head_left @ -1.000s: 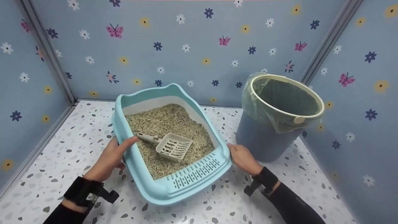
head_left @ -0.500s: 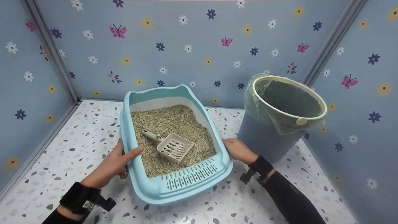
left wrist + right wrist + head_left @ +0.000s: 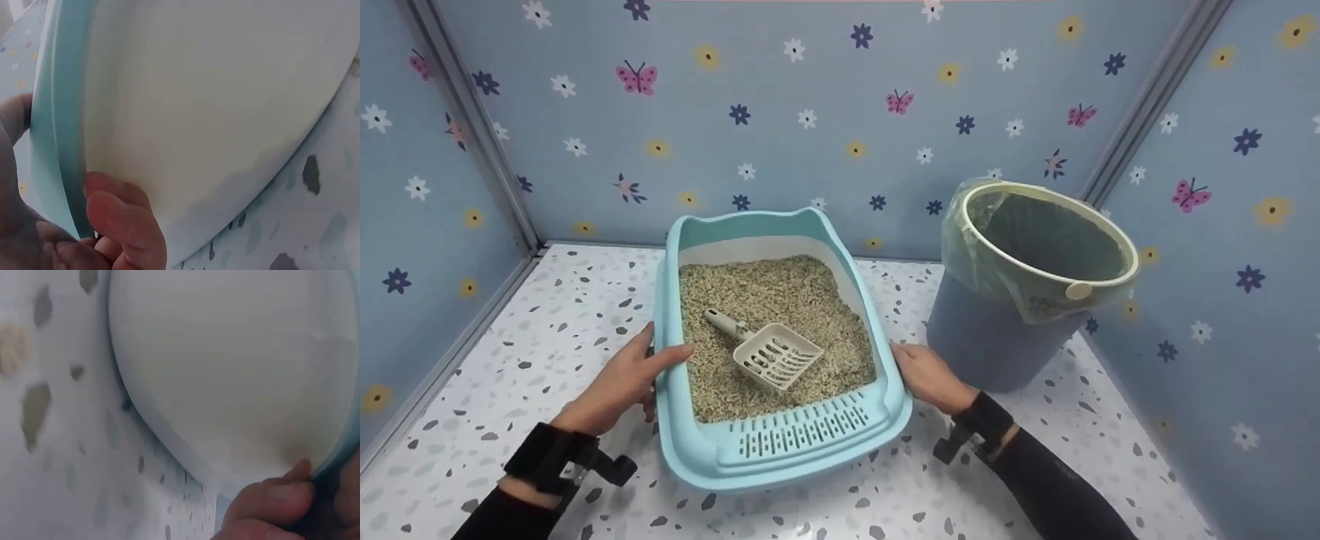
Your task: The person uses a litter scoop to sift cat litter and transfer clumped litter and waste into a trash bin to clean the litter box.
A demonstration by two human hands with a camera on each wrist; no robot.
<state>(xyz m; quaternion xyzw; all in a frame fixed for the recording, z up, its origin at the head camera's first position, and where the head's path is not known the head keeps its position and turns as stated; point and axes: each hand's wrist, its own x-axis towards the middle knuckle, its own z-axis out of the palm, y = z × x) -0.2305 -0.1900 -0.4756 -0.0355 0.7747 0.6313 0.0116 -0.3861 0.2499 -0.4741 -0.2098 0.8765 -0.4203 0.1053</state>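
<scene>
A blue and white cat litter box filled with grainy litter stands on the speckled surface. On the litter lies a beige slotted litter scoop, its handle toward the back left. My left hand grips the box's left rim, thumb over the top; the left wrist view shows its fingers curled under the rim against the white wall. At the right rim my right hand holds on, and in the right wrist view its fingers curl beneath the edge.
Behind my right hand stands a blue-grey trash bin with a cream rim ring and a translucent liner. Flowered wall panels enclose the back and both sides of the speckled surface.
Both hands have turned the litter box so it faces more squarely forward, its back end shifting right and its front end left. The scoop has turned slightly with it.
</scene>
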